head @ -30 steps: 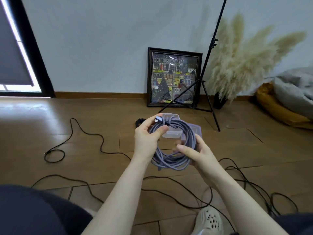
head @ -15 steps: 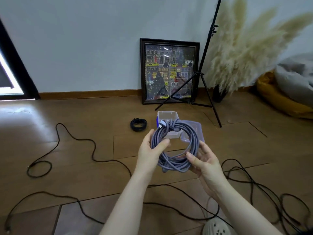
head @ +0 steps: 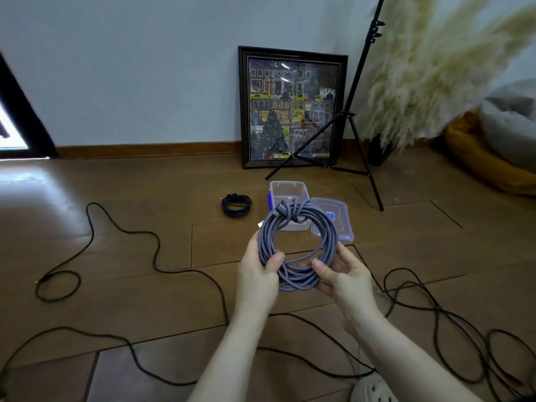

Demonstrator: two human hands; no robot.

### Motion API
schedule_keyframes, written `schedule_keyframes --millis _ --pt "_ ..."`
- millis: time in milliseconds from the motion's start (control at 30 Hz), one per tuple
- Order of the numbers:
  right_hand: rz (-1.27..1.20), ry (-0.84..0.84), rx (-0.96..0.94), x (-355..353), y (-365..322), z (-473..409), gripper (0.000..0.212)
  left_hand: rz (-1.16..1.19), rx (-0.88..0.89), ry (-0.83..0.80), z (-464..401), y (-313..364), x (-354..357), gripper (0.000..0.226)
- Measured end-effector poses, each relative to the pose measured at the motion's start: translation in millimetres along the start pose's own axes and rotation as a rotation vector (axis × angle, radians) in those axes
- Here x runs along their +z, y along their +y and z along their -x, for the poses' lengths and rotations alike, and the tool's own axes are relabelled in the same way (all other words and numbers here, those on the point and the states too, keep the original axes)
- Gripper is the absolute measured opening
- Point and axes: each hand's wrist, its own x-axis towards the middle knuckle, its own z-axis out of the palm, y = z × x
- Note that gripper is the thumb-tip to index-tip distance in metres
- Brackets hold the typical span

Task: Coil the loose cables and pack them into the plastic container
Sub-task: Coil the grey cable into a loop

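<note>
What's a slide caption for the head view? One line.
Both hands hold a coiled grey cable before the open container.

The floor [head: 145,256] consists of brown wood-look boards with visible seams. A pale, plain wall [head: 145,68] rises behind it, finished with a brown skirting board [head: 145,148] along its base. At far left, a dark door frame [head: 26,120] borders a bright opening; daylight from it produces a glare patch on the adjacent boards. A dark-framed picture [head: 291,108] of a night-time street scene leans against the wall. A black stand [head: 355,111] with splayed legs is positioned in front of the picture's right edge. Pale pampas plumes [head: 435,76] fill the upper right. At far right, a grey cushion [head: 510,123] lies on a yellow cushion [head: 475,161].
</note>
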Motion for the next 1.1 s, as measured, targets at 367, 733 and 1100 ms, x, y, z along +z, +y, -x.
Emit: schedule_keyframes --millis 367,733,1100 --pt "-0.065 0.148 0.115 53 17 -69 0.056 0.184 -0.160 0.083 -73 -20 -22 0.061" --pt "-0.045 0.280 0.230 95 88 -185 0.058 -0.182 -0.097 0.129 -167 -102 -21 0.066" --pt "0.031 0.012 0.428 114 172 -341 0.060 -0.114 -0.282 0.099 -313 -216 -45 0.080"
